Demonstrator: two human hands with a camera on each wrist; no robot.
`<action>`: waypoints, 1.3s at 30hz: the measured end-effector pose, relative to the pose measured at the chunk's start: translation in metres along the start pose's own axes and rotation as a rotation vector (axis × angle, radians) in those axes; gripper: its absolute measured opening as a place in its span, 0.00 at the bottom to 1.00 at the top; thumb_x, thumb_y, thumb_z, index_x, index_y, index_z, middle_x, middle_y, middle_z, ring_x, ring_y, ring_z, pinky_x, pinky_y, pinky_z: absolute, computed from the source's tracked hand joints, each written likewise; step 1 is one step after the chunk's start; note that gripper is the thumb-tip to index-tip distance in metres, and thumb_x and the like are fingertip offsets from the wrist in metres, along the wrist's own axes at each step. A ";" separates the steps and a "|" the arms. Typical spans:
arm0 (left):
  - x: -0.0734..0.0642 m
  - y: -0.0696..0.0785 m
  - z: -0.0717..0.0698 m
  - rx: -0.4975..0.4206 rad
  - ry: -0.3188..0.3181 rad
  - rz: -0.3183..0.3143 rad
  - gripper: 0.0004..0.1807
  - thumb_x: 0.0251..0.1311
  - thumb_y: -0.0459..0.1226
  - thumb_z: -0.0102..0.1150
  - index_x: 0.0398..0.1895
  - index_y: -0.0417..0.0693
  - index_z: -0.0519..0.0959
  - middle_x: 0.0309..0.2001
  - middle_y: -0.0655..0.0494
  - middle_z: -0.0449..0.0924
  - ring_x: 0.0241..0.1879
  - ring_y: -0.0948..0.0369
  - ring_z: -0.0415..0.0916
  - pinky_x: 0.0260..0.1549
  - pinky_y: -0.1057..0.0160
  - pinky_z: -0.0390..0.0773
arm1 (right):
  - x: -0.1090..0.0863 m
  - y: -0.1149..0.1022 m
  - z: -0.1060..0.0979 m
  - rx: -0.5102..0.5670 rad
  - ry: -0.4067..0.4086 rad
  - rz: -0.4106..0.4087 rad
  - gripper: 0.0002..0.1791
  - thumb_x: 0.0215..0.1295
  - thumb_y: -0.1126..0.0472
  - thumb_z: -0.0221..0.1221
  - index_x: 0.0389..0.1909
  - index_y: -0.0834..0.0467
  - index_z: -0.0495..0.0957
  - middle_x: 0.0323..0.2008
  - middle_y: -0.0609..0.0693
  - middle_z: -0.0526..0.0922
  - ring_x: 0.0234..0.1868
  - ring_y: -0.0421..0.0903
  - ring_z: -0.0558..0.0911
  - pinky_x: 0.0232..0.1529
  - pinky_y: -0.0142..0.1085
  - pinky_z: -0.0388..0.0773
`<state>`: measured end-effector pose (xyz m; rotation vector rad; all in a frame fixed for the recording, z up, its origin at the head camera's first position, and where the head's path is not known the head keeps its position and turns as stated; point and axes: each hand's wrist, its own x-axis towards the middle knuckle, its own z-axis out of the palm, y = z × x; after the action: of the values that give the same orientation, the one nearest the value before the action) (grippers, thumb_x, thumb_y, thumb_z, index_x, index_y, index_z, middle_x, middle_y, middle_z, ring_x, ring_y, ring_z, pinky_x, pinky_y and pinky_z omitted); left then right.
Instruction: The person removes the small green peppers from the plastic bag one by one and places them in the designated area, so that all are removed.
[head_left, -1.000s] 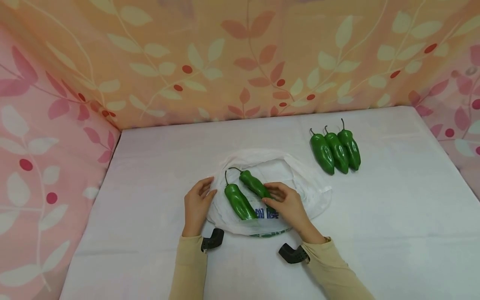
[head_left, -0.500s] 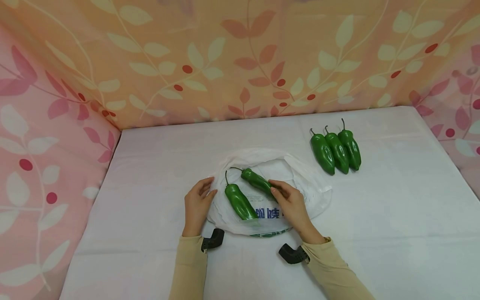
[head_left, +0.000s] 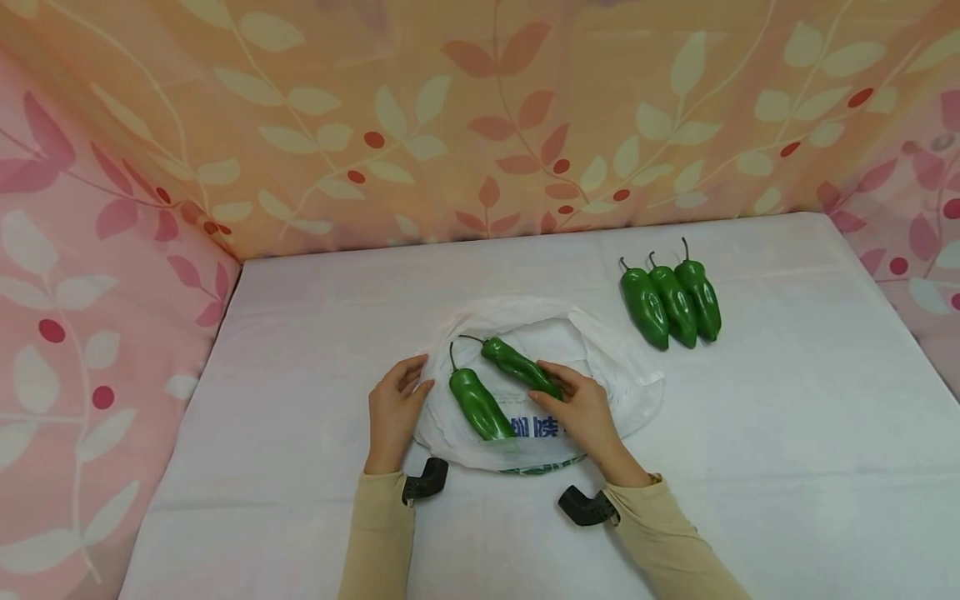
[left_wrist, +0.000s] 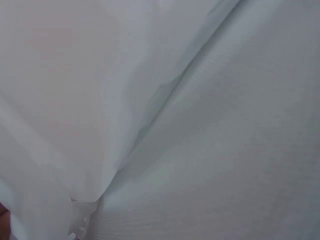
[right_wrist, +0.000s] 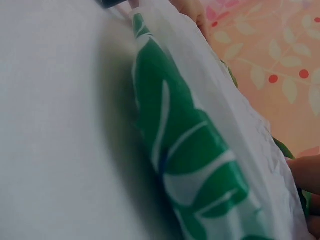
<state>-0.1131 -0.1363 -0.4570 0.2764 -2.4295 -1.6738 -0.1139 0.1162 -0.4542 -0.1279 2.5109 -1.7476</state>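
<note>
Head view: my left hand [head_left: 397, 408] holds the rim of the white bag [head_left: 633, 385] at its left side; my right hand [head_left: 588, 408] pinches the slimmer pepper's [head_left: 513, 362] lower end inside the bag. Another pepper [head_left: 480, 404] lies in the bag's left part; three peppers [head_left: 675, 304] rest beyond its far right. Should my left grip slacken, the thin rim could sag inward; too light a pinch might drop the slick pepper.

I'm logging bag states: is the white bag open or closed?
Open. The white bag has its mouth spread in the head view, with two green peppers visible inside.
</note>
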 end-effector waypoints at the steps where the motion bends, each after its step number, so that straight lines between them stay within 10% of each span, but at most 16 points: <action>1: 0.000 0.000 0.000 -0.001 0.000 0.002 0.19 0.52 0.23 0.63 0.50 0.37 0.79 0.50 0.45 0.80 0.50 0.54 0.78 0.51 0.66 0.77 | 0.000 0.000 0.000 -0.003 0.006 -0.008 0.27 0.54 0.65 0.67 0.57 0.63 0.75 0.50 0.60 0.80 0.50 0.51 0.80 0.45 0.35 0.81; 39: 0.001 -0.001 0.000 0.015 -0.005 0.011 0.19 0.52 0.24 0.64 0.50 0.38 0.79 0.50 0.44 0.80 0.50 0.53 0.78 0.51 0.63 0.77 | 0.001 -0.007 -0.014 0.192 0.102 0.018 0.20 0.59 0.67 0.64 0.52 0.66 0.77 0.50 0.61 0.80 0.51 0.50 0.80 0.43 0.24 0.79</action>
<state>-0.1141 -0.1368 -0.4584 0.2611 -2.4433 -1.6545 -0.1167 0.1269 -0.4423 -0.0044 2.3840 -2.0248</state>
